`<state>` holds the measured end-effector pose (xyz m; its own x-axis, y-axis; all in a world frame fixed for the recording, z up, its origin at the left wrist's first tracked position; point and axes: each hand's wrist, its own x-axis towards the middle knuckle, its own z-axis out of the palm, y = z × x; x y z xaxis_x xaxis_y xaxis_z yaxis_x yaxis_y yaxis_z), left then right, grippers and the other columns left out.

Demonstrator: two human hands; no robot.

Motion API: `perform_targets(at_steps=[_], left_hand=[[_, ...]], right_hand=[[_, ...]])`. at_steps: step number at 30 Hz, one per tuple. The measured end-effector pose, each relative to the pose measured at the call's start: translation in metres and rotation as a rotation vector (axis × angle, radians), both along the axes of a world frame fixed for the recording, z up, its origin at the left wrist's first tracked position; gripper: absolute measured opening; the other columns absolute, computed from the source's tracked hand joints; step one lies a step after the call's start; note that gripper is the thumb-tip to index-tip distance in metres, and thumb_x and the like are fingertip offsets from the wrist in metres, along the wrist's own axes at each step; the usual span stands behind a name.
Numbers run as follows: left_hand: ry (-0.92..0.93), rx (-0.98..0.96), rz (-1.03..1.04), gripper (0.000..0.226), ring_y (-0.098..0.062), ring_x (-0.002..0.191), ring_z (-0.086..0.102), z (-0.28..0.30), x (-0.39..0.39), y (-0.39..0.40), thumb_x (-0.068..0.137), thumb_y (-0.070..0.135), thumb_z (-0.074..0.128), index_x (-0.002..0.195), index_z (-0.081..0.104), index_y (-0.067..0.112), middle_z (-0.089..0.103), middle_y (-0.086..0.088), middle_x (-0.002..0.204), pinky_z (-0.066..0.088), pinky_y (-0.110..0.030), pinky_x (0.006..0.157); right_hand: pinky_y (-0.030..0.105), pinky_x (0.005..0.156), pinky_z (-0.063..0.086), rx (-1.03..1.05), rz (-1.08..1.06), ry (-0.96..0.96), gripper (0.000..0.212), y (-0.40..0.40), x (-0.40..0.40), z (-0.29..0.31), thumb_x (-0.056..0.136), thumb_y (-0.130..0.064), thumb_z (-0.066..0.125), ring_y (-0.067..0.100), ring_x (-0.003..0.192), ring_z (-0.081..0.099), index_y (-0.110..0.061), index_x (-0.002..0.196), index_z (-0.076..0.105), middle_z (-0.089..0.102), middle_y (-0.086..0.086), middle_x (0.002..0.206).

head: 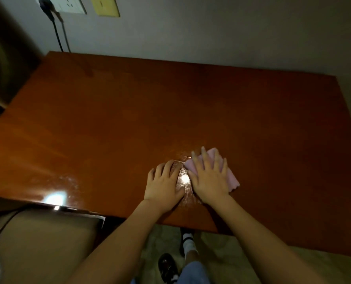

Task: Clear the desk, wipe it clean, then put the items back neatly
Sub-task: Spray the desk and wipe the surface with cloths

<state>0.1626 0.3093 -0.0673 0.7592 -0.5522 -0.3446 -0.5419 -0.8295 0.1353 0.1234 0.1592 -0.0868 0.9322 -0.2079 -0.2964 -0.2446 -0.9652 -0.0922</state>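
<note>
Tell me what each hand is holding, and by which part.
Neither grips anything. The right hand presses flat on the middle of the pink cloth; the left hand rests bare on the desk.

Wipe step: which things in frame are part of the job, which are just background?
Job:
- glossy reddish-brown wooden desk
- folded pink cloth, pressed flat under right hand
- left hand, flat on desk

Background:
- white wall socket with black plug
- tan chair

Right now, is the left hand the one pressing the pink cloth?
No, the right hand lies flat on the pink cloth, while the left hand rests on the bare wooden desk.
</note>
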Motion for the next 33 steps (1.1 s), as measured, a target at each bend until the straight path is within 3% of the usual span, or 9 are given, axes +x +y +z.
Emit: perform_targets(at_steps=[4, 8, 10, 14, 17, 21, 26, 30, 33], left_hand=[[-0.001, -0.004, 0.002, 0.066, -0.022, 0.144, 0.008, 0.0, -0.01, 0.008, 0.095, 0.053, 0.03, 0.151, 0.009, 0.026, 0.007, 0.0, 0.158, 0.012, -0.042, 0.117], [0.001, 0.027, -0.01, 0.069, -0.022, 0.143, 0.008, 0.003, -0.015, 0.013, 0.094, 0.054, 0.032, 0.151, 0.006, 0.026, 0.005, 0.001, 0.158, 0.013, -0.042, 0.115], [0.023, 0.031, -0.011, 0.07, -0.022, 0.144, 0.007, 0.005, -0.018, 0.014, 0.094, 0.053, 0.034, 0.151, 0.004, 0.026, 0.004, 0.0, 0.158, 0.012, -0.043, 0.115], [0.014, 0.037, -0.008, 0.068, -0.023, 0.143, 0.007, 0.007, -0.027, 0.018, 0.095, 0.051, 0.033, 0.151, 0.004, 0.025, 0.006, 0.0, 0.158, 0.014, -0.042, 0.115], [0.009, 0.031, 0.013, 0.069, -0.023, 0.143, 0.008, 0.005, -0.032, 0.019, 0.095, 0.051, 0.035, 0.151, 0.006, 0.024, 0.007, -0.001, 0.157, 0.015, -0.042, 0.114], [0.022, 0.056, 0.024, 0.069, -0.024, 0.142, 0.01, 0.008, -0.034, 0.013, 0.095, 0.052, 0.035, 0.151, 0.007, 0.024, 0.008, -0.002, 0.157, 0.017, -0.042, 0.113], [0.014, 0.03, 0.038, 0.067, -0.025, 0.141, 0.015, 0.012, -0.029, -0.015, 0.094, 0.05, 0.037, 0.15, 0.012, 0.022, 0.013, -0.003, 0.155, 0.021, -0.041, 0.111], [0.025, -0.023, 0.003, 0.067, -0.023, 0.14, 0.017, 0.012, -0.033, -0.048, 0.094, 0.049, 0.039, 0.15, 0.013, 0.022, 0.016, -0.003, 0.153, 0.022, -0.041, 0.111], [0.023, -0.014, 0.006, 0.067, -0.023, 0.141, 0.012, 0.008, -0.034, -0.063, 0.094, 0.05, 0.037, 0.15, 0.01, 0.024, 0.011, -0.002, 0.155, 0.018, -0.044, 0.113]], right_hand=[[0.06, 0.103, 0.03, 0.01, 0.089, 0.029, 0.057, 0.02, -0.043, -0.006, 0.095, -0.05, 0.023, 0.04, 0.136, 0.034, -0.024, 0.144, 0.034, 0.037, 0.009, 0.15], [0.058, 0.1, 0.03, -0.005, 0.017, 0.078, 0.057, -0.008, -0.083, -0.006, 0.099, -0.05, 0.01, 0.035, 0.132, 0.039, -0.026, 0.14, 0.04, 0.044, 0.006, 0.145], [0.059, 0.103, 0.025, -0.048, -0.032, 0.077, 0.062, -0.023, -0.09, -0.001, 0.097, -0.052, 0.004, 0.034, 0.137, 0.029, -0.025, 0.144, 0.036, 0.035, 0.007, 0.15], [0.055, 0.112, -0.009, -0.011, -0.219, 0.039, 0.064, -0.029, -0.071, 0.001, 0.093, -0.054, -0.006, 0.034, 0.144, -0.014, -0.029, 0.151, -0.005, -0.013, 0.004, 0.159], [0.058, 0.113, -0.006, 0.012, -0.312, -0.013, 0.06, -0.01, -0.044, -0.001, 0.099, -0.049, 0.009, 0.038, 0.143, -0.016, -0.026, 0.151, -0.008, -0.014, 0.006, 0.159], [0.055, 0.109, -0.011, 0.033, -0.092, -0.026, 0.058, 0.013, -0.044, -0.007, 0.1, -0.047, 0.011, 0.037, 0.142, -0.017, -0.027, 0.15, -0.009, -0.013, 0.005, 0.157], [0.061, 0.107, 0.021, 0.028, 0.043, 0.062, 0.054, -0.009, -0.099, -0.009, 0.097, -0.048, 0.021, 0.036, 0.138, 0.029, -0.024, 0.144, 0.033, 0.039, 0.004, 0.149], [0.055, 0.111, 0.014, -0.021, -0.07, 0.072, 0.057, -0.055, -0.126, -0.007, 0.099, -0.05, 0.009, 0.032, 0.14, 0.028, -0.026, 0.144, 0.033, 0.034, 0.001, 0.151], [0.054, 0.113, -0.005, -0.023, -0.208, 0.058, 0.069, -0.09, -0.106, -0.001, 0.09, -0.055, -0.009, 0.029, 0.145, -0.003, -0.029, 0.152, 0.008, -0.001, -0.001, 0.158]])
